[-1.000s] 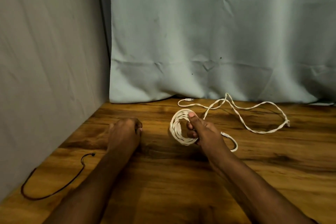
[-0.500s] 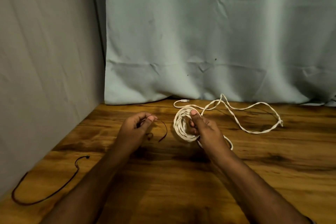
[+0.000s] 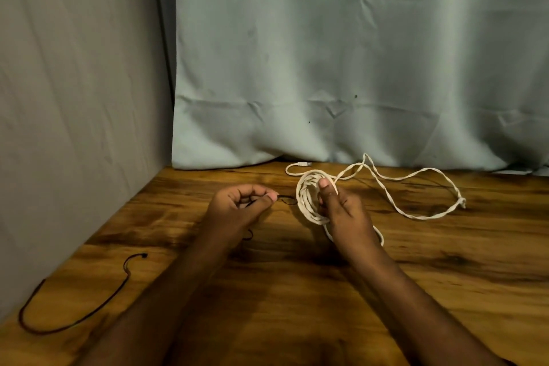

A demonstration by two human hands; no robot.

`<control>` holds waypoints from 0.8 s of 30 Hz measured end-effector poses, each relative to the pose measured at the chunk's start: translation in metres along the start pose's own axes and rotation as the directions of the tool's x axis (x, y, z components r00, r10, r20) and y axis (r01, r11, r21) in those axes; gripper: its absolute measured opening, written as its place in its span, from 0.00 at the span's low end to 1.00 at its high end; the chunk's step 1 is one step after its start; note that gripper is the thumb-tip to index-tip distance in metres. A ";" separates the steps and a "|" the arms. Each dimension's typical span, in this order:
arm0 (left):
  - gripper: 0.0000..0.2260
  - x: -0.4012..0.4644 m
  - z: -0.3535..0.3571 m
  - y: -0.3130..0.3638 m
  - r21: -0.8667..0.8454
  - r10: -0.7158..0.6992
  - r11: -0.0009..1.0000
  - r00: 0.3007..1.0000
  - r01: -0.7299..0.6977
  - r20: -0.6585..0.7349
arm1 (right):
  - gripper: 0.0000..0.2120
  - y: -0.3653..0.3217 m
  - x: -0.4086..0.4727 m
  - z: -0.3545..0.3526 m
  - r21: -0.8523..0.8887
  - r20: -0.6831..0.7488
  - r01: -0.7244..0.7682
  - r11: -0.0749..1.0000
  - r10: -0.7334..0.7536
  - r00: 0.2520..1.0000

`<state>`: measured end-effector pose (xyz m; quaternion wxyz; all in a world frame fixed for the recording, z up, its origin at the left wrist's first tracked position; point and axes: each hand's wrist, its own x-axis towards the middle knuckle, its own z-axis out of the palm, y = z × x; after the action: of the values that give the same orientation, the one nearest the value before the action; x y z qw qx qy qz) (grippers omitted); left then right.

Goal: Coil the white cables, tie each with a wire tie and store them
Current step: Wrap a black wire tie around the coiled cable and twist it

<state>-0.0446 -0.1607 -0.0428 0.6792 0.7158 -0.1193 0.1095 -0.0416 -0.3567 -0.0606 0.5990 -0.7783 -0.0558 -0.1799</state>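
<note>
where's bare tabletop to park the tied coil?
Free: the table right of the right hand, nearer than the loose white cable. Also between the forearms. Crowded: the back strip under the curtain, and the near-left corner with the black wire tie.

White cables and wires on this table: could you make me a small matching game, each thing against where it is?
Things:
1. coiled white cable
2. short black wire tie
3. loose white cable
4. long black wire

Places:
A. pinched in the left hand
B. lying by the left wall
C. gripped in the right hand
D. sprawled near the curtain

Pairs: 1-C, 2-A, 3-D, 4-B
</note>
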 end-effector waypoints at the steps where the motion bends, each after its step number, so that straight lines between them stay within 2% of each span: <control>1: 0.04 -0.001 0.002 0.000 -0.004 0.004 1.000 1.000 -0.004 -0.004 | 0.22 0.001 -0.001 -0.001 -0.084 -0.022 0.025 0.996 -0.027 0.999; 4: 0.03 -0.007 0.011 -0.001 0.004 0.013 1.000 1.000 -0.013 0.008 | 0.28 0.003 -0.005 0.002 -0.282 -0.036 0.129 0.951 -0.145 0.989; 7: 0.04 -0.011 0.019 -0.003 0.010 0.023 1.000 0.999 -0.024 0.029 | 0.31 0.000 -0.010 0.008 -0.369 0.015 0.215 0.904 -0.226 0.974; 9: 0.04 -0.012 0.022 -0.004 0.002 0.030 1.000 0.999 -0.030 0.030 | 0.26 -0.003 -0.013 0.014 -0.427 0.057 0.296 0.854 -0.301 0.952; 12: 0.06 -0.015 0.024 -0.005 -0.051 -0.025 0.998 0.999 0.027 0.037 | 0.15 -0.007 -0.018 0.020 -0.575 0.120 0.417 0.704 -0.431 0.894; 16: 0.08 -0.013 0.024 -0.010 -0.230 -0.241 0.941 0.969 0.248 0.059 | 0.11 -0.011 -0.021 0.024 -0.663 0.144 0.479 0.576 -0.530 0.836; 19: 0.08 -0.013 0.024 -0.009 -0.368 -0.308 0.863 0.937 0.348 0.163 | 0.16 -0.013 -0.022 0.024 -0.647 0.187 0.482 0.591 -0.490 0.851; 22: 0.11 -0.015 0.027 -0.004 -0.485 -0.338 0.770 0.910 0.415 0.242 | 0.13 -0.011 -0.020 0.024 -0.623 0.227 0.481 0.616 -0.446 0.866; 24: 0.15 -0.014 0.029 -0.004 -0.554 -0.325 0.722 0.910 0.415 0.258 | 0.14 -0.012 -0.020 0.024 -0.547 0.235 0.466 0.695 -0.407 0.883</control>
<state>-0.0573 -0.1890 -0.0524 0.8670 0.4801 -0.0502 -0.1233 -0.0591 -0.3283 -0.0619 0.2642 -0.8965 -0.2091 -0.2876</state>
